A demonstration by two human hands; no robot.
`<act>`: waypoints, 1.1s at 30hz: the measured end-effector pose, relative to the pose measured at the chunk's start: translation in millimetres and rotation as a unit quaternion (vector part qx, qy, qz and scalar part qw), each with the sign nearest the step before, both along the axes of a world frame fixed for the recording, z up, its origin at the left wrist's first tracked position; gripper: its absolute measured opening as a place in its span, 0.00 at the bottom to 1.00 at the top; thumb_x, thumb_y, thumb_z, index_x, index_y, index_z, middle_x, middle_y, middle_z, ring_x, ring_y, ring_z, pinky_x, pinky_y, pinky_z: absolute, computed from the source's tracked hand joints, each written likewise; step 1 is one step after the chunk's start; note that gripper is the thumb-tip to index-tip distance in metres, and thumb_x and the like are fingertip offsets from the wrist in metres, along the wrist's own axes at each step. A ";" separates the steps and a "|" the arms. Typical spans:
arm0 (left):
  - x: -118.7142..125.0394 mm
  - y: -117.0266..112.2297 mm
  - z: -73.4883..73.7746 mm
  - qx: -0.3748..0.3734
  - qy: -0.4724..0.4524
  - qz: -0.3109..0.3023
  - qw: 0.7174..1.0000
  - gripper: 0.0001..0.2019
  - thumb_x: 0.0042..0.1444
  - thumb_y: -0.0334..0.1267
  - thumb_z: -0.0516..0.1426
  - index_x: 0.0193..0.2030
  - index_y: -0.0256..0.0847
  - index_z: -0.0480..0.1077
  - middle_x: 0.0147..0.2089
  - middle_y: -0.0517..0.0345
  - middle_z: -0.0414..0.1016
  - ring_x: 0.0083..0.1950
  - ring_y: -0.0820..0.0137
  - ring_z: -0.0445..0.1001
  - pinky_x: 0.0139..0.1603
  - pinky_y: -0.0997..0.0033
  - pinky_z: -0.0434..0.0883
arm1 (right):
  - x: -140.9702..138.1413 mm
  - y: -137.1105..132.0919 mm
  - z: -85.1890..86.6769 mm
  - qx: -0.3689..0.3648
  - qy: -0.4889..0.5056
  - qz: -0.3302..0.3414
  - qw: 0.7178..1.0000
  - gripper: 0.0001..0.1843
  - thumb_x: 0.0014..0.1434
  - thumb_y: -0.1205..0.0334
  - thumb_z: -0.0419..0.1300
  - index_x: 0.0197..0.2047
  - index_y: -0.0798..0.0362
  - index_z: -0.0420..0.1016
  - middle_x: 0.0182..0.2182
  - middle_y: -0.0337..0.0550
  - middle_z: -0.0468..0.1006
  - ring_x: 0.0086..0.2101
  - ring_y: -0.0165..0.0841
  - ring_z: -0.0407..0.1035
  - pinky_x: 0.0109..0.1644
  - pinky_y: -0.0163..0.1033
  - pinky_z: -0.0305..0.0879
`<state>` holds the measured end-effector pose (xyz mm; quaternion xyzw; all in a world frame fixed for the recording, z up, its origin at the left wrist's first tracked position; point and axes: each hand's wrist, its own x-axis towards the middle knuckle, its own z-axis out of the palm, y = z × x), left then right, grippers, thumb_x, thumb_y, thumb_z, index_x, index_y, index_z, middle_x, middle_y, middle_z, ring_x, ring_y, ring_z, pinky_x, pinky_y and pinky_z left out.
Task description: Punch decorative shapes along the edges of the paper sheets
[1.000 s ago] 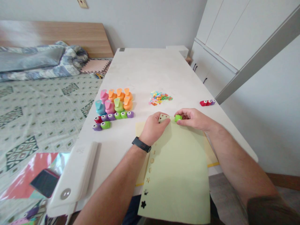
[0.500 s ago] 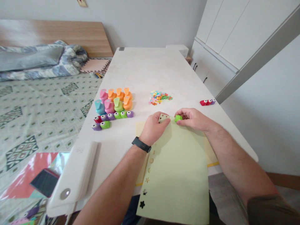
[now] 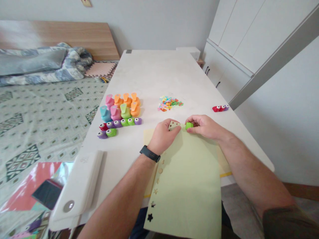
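Observation:
A large sheet of pale green paper (image 3: 189, 186) runs from my hands over the table's near edge, with a row of small shaped holes down its left side. My left hand (image 3: 166, 132) pinches the far left corner of it between thumb and fingers; star-like holes show there. A small green craft punch (image 3: 189, 126) is gripped in my right hand (image 3: 203, 126), thumb below and fingers above, at the sheet's far edge. Whether the paper sits inside the punch's slot I cannot tell. Beneath the sheet lies a yellowish paper (image 3: 225, 162).
Larger lever punches (image 3: 116, 113) and small punches (image 3: 117, 123) stand in rows at the left. Colourful paper cutouts (image 3: 169, 103) are heaped beyond my hands. More small punches (image 3: 220, 108) sit near the right edge. A white machine (image 3: 79, 186) occupies the near left.

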<state>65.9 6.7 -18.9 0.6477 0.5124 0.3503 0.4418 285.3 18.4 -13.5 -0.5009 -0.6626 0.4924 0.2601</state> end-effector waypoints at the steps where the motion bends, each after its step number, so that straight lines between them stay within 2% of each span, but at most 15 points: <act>1: 0.2 -0.2 0.4 -0.003 -0.001 0.001 1.000 0.12 0.56 0.44 0.61 0.42 0.39 0.77 0.34 0.57 0.78 0.31 0.71 0.71 0.31 0.74 0.66 | -0.1 0.1 -0.1 0.001 -0.003 0.001 1.000 0.17 0.51 0.56 0.70 0.43 0.53 0.77 0.31 0.40 0.77 0.31 0.32 0.69 0.35 0.37 0.65; 7: -0.3 0.7 1.7 -0.002 0.010 -0.004 1.000 0.14 0.57 0.46 0.60 0.44 0.39 0.77 0.33 0.57 0.78 0.31 0.70 0.72 0.31 0.73 0.65 | -2.2 -0.3 0.6 0.009 -0.011 0.001 1.000 0.16 0.51 0.57 0.69 0.42 0.53 0.77 0.30 0.39 0.77 0.30 0.32 0.68 0.35 0.38 0.64; 12: -0.5 0.5 2.9 0.015 0.045 0.016 0.999 0.15 0.56 0.47 0.61 0.45 0.41 0.78 0.33 0.58 0.78 0.29 0.72 0.69 0.29 0.73 0.63 | -5.1 -1.9 2.7 0.014 -0.020 -0.001 1.000 0.16 0.51 0.57 0.69 0.42 0.52 0.77 0.30 0.39 0.77 0.30 0.32 0.68 0.35 0.38 0.64; 16: -1.0 -0.5 6.1 0.014 0.061 0.008 0.998 0.24 0.52 0.52 0.65 0.52 0.41 0.75 0.33 0.59 0.78 0.27 0.73 0.67 0.28 0.73 0.62 | -6.4 -2.7 1.8 0.019 -0.027 0.006 0.999 0.16 0.52 0.56 0.69 0.42 0.52 0.77 0.30 0.39 0.77 0.31 0.32 0.69 0.36 0.38 0.64; 18: -1.8 -0.3 7.8 0.020 0.048 -0.001 0.999 0.30 0.50 0.54 0.67 0.56 0.41 0.72 0.39 0.56 0.80 0.31 0.71 0.72 0.32 0.72 0.66 | -6.9 -3.4 1.2 0.027 -0.030 0.011 0.999 0.16 0.53 0.54 0.69 0.42 0.52 0.77 0.31 0.39 0.77 0.31 0.32 0.69 0.36 0.38 0.64; 21: -3.5 0.2 10.1 0.048 0.039 -0.022 0.998 0.35 0.46 0.56 0.69 0.58 0.41 0.71 0.49 0.49 0.81 0.45 0.65 0.77 0.46 0.67 0.71 | -8.8 -5.4 1.7 0.042 -0.036 0.016 0.998 0.14 0.53 0.57 0.67 0.43 0.52 0.77 0.32 0.39 0.77 0.31 0.32 0.69 0.36 0.37 0.64; 24: -4.2 0.0 12.4 0.079 0.071 -0.058 0.993 0.33 0.46 0.58 0.69 0.56 0.42 0.74 0.54 0.48 0.79 0.54 0.59 0.77 0.57 0.63 0.70 | -12.0 -8.1 2.8 0.056 -0.048 0.019 0.997 0.14 0.52 0.63 0.66 0.44 0.52 0.77 0.33 0.39 0.78 0.33 0.33 0.70 0.37 0.37 0.65; 29: -4.0 -1.5 15.3 0.100 0.130 -0.115 0.980 0.24 0.52 0.58 0.65 0.50 0.46 0.78 0.50 0.56 0.82 0.52 0.60 0.78 0.56 0.64 0.70 | -15.9 -11.0 0.2 0.076 -0.056 0.041 0.995 0.16 0.50 0.68 0.64 0.44 0.51 0.78 0.37 0.40 0.80 0.36 0.34 0.72 0.40 0.37 0.65; 33: -5.1 -2.2 14.3 0.090 0.126 -0.128 0.980 0.23 0.53 0.57 0.65 0.51 0.46 0.78 0.49 0.59 0.83 0.50 0.62 0.79 0.55 0.66 0.71 | -16.8 -11.8 -1.1 0.098 -0.075 0.044 0.991 0.16 0.51 0.69 0.63 0.45 0.51 0.78 0.38 0.40 0.81 0.37 0.34 0.73 0.42 0.37 0.66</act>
